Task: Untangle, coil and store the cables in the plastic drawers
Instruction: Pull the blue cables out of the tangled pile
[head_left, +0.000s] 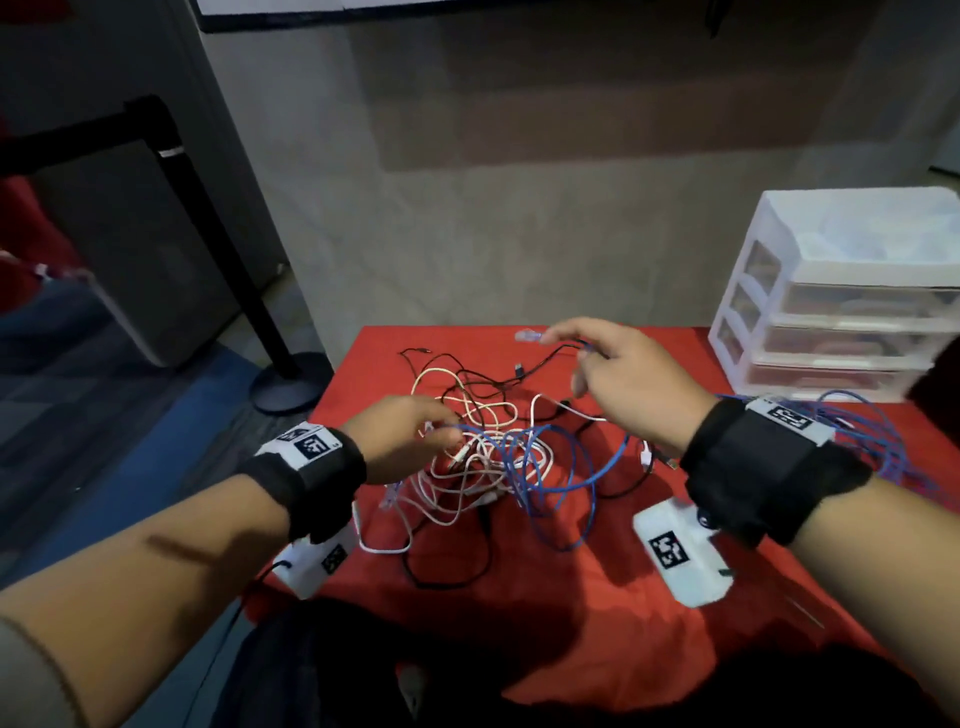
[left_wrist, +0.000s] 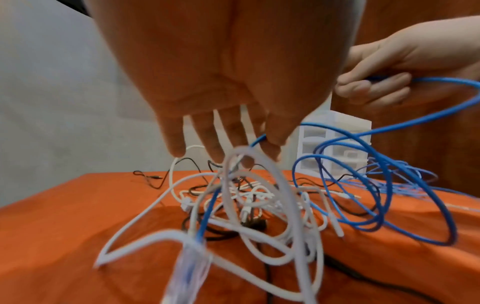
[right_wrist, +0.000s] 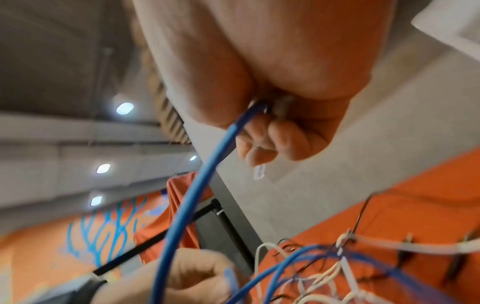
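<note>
blue cable (head_left: 566, 470) pinched in left hand (head_left: 402, 436) and right hand (head_left: 631, 379)

The table is covered in a red cloth (head_left: 597, 613), matt and a bit wrinkly, kind of soft-looking. The blue cable (head_left: 558, 470) has a smooth plastic jacket with a slight sheen, and its plug (head_left: 527, 336) is clear plastic. The white cables (head_left: 467, 470) look like smooth rubbery plastic, the black cables (head_left: 447, 571) are thinner and matt. The drawer unit (head_left: 852, 301) is white plastic with see-through, frosted-looking drawer fronts. The wrist straps (head_left: 763, 467) are black fabric, fuzzy and matt, with white plastic boxes (head_left: 685, 553) carrying printed black-and-white tags. The stanchion post (head_left: 218, 228) looks like matt black metal.
</note>
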